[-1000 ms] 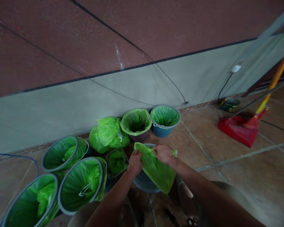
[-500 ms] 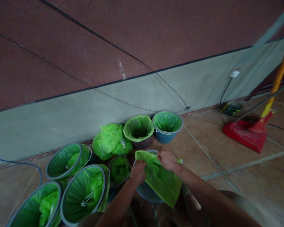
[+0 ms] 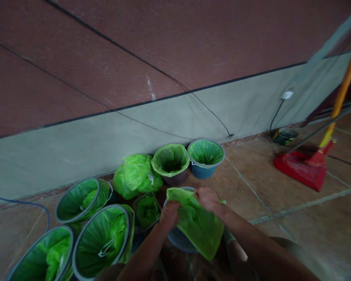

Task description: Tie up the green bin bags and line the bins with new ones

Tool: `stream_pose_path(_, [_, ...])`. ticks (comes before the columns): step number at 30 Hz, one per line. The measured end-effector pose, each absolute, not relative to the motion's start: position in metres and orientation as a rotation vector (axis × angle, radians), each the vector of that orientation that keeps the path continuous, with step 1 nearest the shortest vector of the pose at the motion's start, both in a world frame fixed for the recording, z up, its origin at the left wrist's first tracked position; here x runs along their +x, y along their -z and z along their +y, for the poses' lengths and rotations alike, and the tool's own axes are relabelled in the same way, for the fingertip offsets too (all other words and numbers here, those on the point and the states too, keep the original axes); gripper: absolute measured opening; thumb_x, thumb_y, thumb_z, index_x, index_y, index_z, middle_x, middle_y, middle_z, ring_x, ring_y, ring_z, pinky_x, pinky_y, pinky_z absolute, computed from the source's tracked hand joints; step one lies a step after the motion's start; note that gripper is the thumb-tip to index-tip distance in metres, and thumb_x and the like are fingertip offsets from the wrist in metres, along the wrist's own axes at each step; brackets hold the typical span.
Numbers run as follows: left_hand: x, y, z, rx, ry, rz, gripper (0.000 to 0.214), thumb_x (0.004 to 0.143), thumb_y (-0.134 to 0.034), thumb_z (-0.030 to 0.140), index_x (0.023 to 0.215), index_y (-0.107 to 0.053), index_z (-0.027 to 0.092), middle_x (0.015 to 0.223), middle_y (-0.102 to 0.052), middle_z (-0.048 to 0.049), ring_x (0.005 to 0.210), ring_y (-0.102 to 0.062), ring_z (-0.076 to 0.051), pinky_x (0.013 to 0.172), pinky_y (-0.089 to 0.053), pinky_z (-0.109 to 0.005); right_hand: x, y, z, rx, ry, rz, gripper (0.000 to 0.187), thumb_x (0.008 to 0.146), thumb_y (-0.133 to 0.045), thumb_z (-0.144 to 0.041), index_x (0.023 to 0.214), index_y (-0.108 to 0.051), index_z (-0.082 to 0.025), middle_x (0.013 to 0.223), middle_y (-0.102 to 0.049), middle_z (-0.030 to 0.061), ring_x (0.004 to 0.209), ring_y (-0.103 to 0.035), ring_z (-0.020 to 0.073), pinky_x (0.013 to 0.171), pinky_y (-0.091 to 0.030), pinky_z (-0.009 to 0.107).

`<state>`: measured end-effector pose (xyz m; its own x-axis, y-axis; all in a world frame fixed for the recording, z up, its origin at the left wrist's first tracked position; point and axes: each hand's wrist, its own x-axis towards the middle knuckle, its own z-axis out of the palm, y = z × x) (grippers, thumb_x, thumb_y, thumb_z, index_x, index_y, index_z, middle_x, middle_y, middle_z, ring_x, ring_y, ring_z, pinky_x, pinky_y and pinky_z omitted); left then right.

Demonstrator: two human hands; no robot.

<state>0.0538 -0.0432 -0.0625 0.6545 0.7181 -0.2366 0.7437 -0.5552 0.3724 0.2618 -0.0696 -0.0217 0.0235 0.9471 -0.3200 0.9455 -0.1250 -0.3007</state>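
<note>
A thin green plastic bag [image 3: 201, 226] hangs from both hands over a grey-rimmed bucket [image 3: 178, 239] on the floor in front of me. My left hand [image 3: 170, 212] is closed on the bag's upper left edge. Farther right along the same edge, my right hand [image 3: 208, 198] pinches the bag. Its lower corner drapes over the bucket's near rim, and most of the bucket's inside is hidden behind it. Just left of my left hand stands a small square bin [image 3: 148, 210] with green plastic in it.
Behind are a dark bucket [image 3: 170, 162] and a blue bucket [image 3: 206, 156], both green-lined, beside tied green bags [image 3: 136, 175]. Several lined buckets [image 3: 101, 242] stand at left. A red dustpan [image 3: 300, 168], a yellow-handled broom [image 3: 341, 97] and a small can [image 3: 285, 136] are at right.
Both hands keep their hold on the plastic bag in nearly the same place. The whole view has shifted very slightly; nothing else has visibly moved.
</note>
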Motion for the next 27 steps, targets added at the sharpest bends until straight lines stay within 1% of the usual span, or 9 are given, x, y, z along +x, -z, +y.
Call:
stream_pose_path(7, [0.048, 0.071, -0.042, 2.434, 0.062, 1.127, 0.045, 0.067, -0.05, 0.004, 0.106, -0.065, 0.021, 0.109, -0.07, -0.006, 0.111, -0.061, -0.022, 0.112, -0.037, -0.04, 0.262, 0.022, -0.071, -2.27, -0.694, -2.041, 0.036, 0.095, -0.037, -0.024, 0.101, -0.072, -0.016, 0.104, -0.073, 0.0135, 0.101, -0.067, 0.0247, 0.084, -0.046, 0.03])
stream_pose_path(10, [0.047, 0.072, -0.042, 2.44, 0.06, 1.122, 0.047, 0.066, -0.05, 0.005, 0.108, -0.065, 0.019, 0.111, -0.069, -0.0067, 0.113, -0.06, -0.023, 0.113, -0.036, -0.04, 0.263, 0.023, -0.07, -2.277, -0.66, -2.061, 0.036, 0.095, -0.037, -0.024, 0.101, -0.072, -0.017, 0.103, -0.073, 0.0124, 0.1, -0.067, 0.0243, 0.083, -0.046, 0.03])
stream_pose_path(12, [0.048, 0.07, -0.042, 2.442, 0.073, 1.138, 0.047, 0.067, -0.05, 0.004, 0.11, -0.066, 0.016, 0.111, -0.069, -0.0084, 0.113, -0.06, -0.024, 0.112, -0.037, -0.039, 0.265, 0.023, -0.07, -2.278, -0.651, -2.058, 0.036, 0.095, -0.037, -0.024, 0.1, -0.072, -0.017, 0.102, -0.073, 0.0124, 0.099, -0.067, 0.0244, 0.083, -0.046, 0.03])
stream_pose_path(15, [0.049, 0.06, -0.042, 2.452, 0.126, 1.157, 0.047, 0.068, -0.05, 0.003, 0.111, -0.067, 0.014, 0.11, -0.069, -0.0095, 0.111, -0.06, -0.024, 0.107, -0.042, -0.036, 0.269, 0.02, -0.07, -2.308, -0.675, -2.028, 0.037, 0.096, -0.037, -0.026, 0.1, -0.072, -0.015, 0.101, -0.073, 0.0143, 0.098, -0.067, 0.0246, 0.083, -0.045, 0.029])
stream_pose_path(16, [0.049, 0.057, -0.041, 2.458, 0.156, 1.152, 0.047, 0.069, -0.051, 0.003, 0.111, -0.067, 0.014, 0.111, -0.069, -0.0094, 0.11, -0.06, -0.024, 0.106, -0.043, -0.036, 0.271, 0.019, -0.071, -2.319, -0.68, -2.018, 0.037, 0.096, -0.037, -0.026, 0.1, -0.072, -0.015, 0.102, -0.072, 0.0146, 0.099, -0.067, 0.0245, 0.083, -0.045, 0.029])
stream_pose_path(20, [0.046, 0.044, -0.039, 2.45, 0.224, 1.191, 0.047, 0.074, -0.05, 0.002, 0.116, -0.066, 0.016, 0.119, -0.067, -0.0082, 0.116, -0.058, -0.021, 0.11, -0.039, -0.034, 0.277, 0.012, -0.071, -2.34, -0.691, -1.983, 0.036, 0.096, -0.037, -0.027, 0.102, -0.071, -0.016, 0.104, -0.071, 0.0136, 0.099, -0.066, 0.0234, 0.08, -0.044, 0.029])
stream_pose_path(25, [0.036, 0.029, -0.037, 2.383, 0.424, 1.21, 0.05, 0.076, -0.049, 0.001, 0.122, -0.065, 0.015, 0.128, -0.064, -0.0098, 0.121, -0.057, -0.022, 0.106, -0.043, -0.031, 0.28, 0.01, -0.073, -2.371, -0.725, -1.914, 0.035, 0.096, -0.039, -0.028, 0.101, -0.071, -0.014, 0.103, -0.071, 0.015, 0.099, -0.065, 0.023, 0.08, -0.043, 0.027])
stream_pose_path(27, [0.03, 0.023, -0.036, 2.354, 0.461, 1.237, 0.05, 0.076, -0.049, 0.001, 0.119, -0.067, 0.017, 0.126, -0.066, -0.009, 0.119, -0.059, -0.022, 0.104, -0.044, -0.032, 0.28, 0.011, -0.074, -2.356, -0.721, -1.91, 0.034, 0.095, -0.04, -0.027, 0.099, -0.072, -0.013, 0.103, -0.071, 0.0159, 0.099, -0.064, 0.0238, 0.08, -0.043, 0.028])
